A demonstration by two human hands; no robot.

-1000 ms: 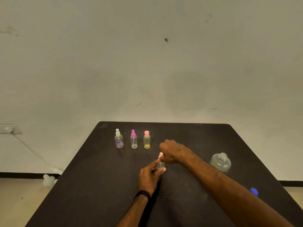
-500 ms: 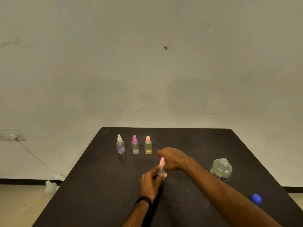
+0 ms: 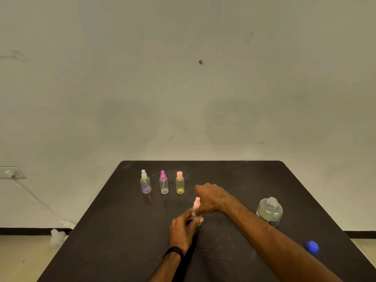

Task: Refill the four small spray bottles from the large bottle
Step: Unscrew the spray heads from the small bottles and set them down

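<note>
Table (image 3: 126, 231) surface is matte black, scuffed, with pale smudges, rounded far corners. Small clear plastic spray bottle with pale pink sprayer (image 3: 197, 203) stands upright near table centre, body mostly hidden. Left hand (image 3: 182, 231) grasps its lower body, fingers and thumb curled round it; black band on that wrist. Right hand (image 3: 212, 197) sits just at 3 o'clock of the pink sprayer, knuckles up, fingers bent downward; whether it touches or grips the sprayer top cannot be told, fingertips hidden.

Row of three small bottles at 11 o'clock from the held one, upright, apart from each other: clear round-shouldered bottle with white sprayer (image 3: 145, 182), faint purple tint low inside; clear slim bottle with magenta sprayer (image 3: 163, 183), dip tube visible; yellow-tinted cylinder bottle with salmon flat cap (image 3: 179, 183).

Large bottle (image 3: 269, 211) at 3 o'clock of the hands, well apart, squat rounded clear plastic, neck uncapped with threaded rim, dark-print label low on the front, liquid level hard to read. Blue round cap (image 3: 312, 247) lies at 5 o'clock of the large bottle, near the right table edge.

Wall (image 3: 183, 78) behind is plain, off-white, stained. White blurry plastic item (image 3: 57, 237) on the floor at 9 o'clock, off the table.
</note>
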